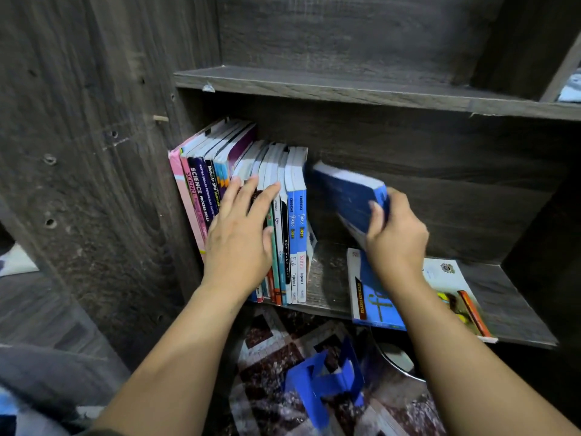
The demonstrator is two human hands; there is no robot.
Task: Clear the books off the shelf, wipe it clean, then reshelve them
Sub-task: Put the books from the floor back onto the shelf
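Gripping blurred blue book (345, 191), right hand (397, 237) half-hides flat book (369, 284) below.

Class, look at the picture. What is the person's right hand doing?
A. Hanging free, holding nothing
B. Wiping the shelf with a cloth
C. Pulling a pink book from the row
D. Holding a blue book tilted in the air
D: the right hand grips a blue book, tilted above the shelf, while the left hand rests flat against the row of standing books.
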